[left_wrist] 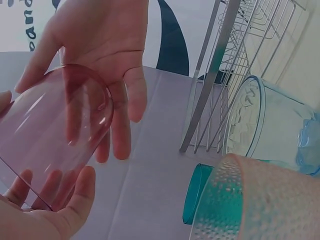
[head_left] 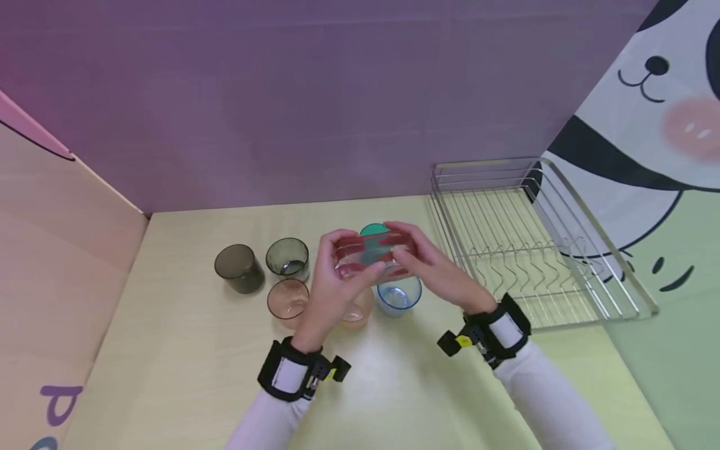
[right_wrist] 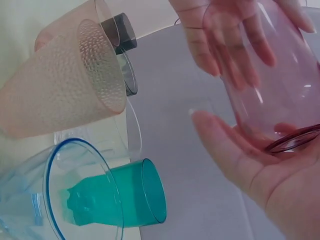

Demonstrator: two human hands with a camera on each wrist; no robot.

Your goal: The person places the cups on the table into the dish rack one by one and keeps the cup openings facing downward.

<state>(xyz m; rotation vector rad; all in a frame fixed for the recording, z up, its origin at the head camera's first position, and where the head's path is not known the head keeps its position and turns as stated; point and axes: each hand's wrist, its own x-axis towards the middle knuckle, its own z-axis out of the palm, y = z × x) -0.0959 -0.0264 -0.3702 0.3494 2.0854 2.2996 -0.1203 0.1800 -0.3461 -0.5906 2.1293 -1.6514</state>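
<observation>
A clear pink drinking glass [head_left: 367, 251] lies sideways in the air between both hands, above the other glasses. My left hand [head_left: 330, 290] holds its left end, fingers behind and thumb across the near side. Around the right end, with its darker ring-shaped base [right_wrist: 295, 140], my right hand [head_left: 444, 275] grips with thumb in front and fingers behind. Nothing shows inside the glass. Below the hands stand a blue-rimmed clear glass [head_left: 398, 297] and a dimpled peach glass [left_wrist: 280, 200], partly covered by the left hand in the head view. A teal glass [head_left: 374, 229] shows just behind the pink one.
To the left stand a dark grey glass [head_left: 240, 270], a grey-green glass [head_left: 288, 257] and a peach glass [head_left: 288, 302]. A wire dish rack [head_left: 495, 206] sits on the right of the pale table [head_left: 169, 375]. Purple cloth [head_left: 281, 112] hangs behind.
</observation>
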